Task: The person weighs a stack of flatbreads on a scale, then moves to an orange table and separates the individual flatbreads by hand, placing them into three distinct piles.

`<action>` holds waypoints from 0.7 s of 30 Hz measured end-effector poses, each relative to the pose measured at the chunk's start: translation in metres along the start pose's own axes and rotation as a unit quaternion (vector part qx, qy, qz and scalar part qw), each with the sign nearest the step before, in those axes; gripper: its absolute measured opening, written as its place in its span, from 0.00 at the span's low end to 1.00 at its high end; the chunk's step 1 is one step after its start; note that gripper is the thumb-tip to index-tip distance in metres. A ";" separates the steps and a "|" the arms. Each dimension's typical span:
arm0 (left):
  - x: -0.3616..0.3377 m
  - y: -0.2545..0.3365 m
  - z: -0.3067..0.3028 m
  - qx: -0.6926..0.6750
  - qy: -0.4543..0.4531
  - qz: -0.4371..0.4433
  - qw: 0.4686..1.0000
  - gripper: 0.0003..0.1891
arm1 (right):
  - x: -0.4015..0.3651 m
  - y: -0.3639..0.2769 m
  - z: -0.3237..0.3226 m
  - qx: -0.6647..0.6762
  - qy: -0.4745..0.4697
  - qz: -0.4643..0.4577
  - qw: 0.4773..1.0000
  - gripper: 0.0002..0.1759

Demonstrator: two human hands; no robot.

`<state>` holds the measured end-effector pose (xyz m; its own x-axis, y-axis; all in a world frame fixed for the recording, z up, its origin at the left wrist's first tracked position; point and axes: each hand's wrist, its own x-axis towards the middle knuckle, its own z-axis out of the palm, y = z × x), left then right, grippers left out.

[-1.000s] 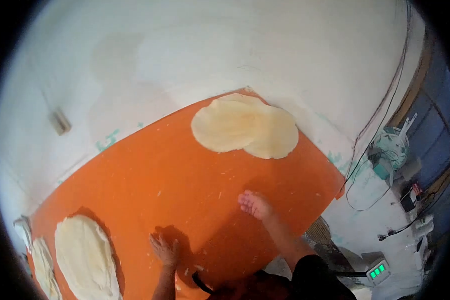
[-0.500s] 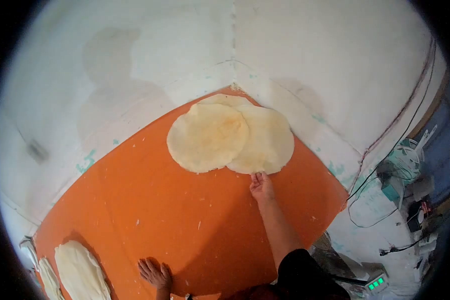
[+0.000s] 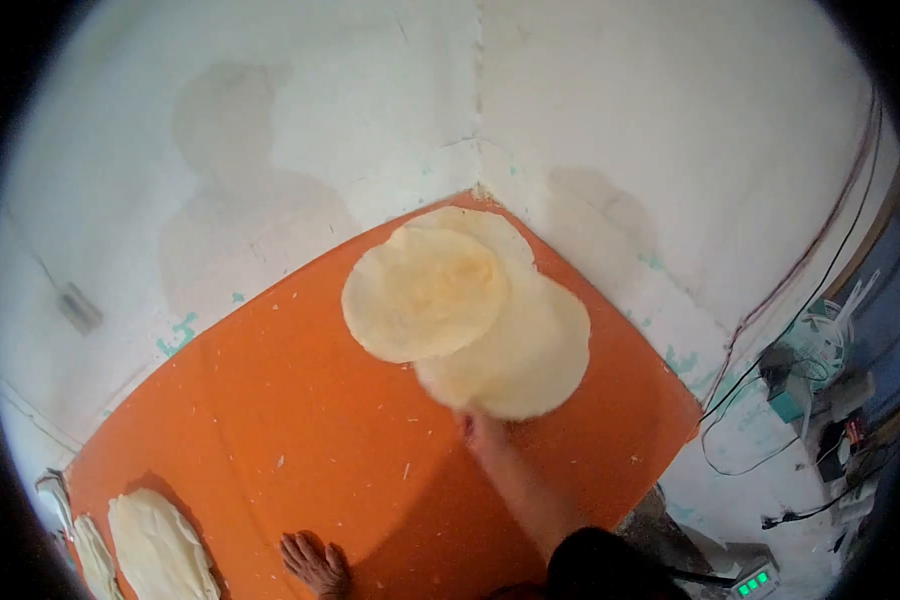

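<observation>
My right hand (image 3: 478, 428) grips the near edge of a thin round flatbread (image 3: 525, 350), and the hand is blurred by motion. A second flatbread (image 3: 420, 295), browned near its right side, overlaps the held one at the upper left. Behind both, part of another flatbread (image 3: 490, 230) shows near the table's far corner. Flat on the orange table (image 3: 300, 430), at the front, rests my left hand (image 3: 315, 563), its fingers spread and holding nothing.
At the front left lies a stack of folded flatbread sheets (image 3: 160, 545), with a narrower folded piece (image 3: 97, 555) beside it. White walls meet at the table's far corner. Cables (image 3: 820, 290) and a device with green lights (image 3: 755, 582) are on the right.
My right hand has pulled the right flatbread toward me and slightly left, uncovering more of the one behind. My left hand stays on the table; the view has shifted slightly.
</observation>
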<state>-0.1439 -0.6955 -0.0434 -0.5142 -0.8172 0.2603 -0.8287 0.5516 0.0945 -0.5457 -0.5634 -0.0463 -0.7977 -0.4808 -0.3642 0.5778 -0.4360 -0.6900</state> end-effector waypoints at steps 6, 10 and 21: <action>0.006 0.012 -0.011 0.060 0.106 0.116 0.986 0.28 | -0.165 0.108 0.042 -0.136 -0.344 0.196 0.908 0.09; 0.005 0.018 -0.004 0.027 0.058 0.048 0.997 0.29 | -0.184 0.113 0.067 -0.266 -0.405 0.283 0.828 0.05; 0.010 0.033 -0.005 0.023 0.024 0.053 0.998 0.28 | 0.009 -0.066 0.067 -0.782 -0.048 -0.435 0.445 0.20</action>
<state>-0.1754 -0.6848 -0.0330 -0.5890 -0.7451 0.3128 -0.7801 0.6253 0.0207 -0.5797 -0.5901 0.0385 -0.5482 -0.7101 0.4419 -0.8274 0.5376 -0.1626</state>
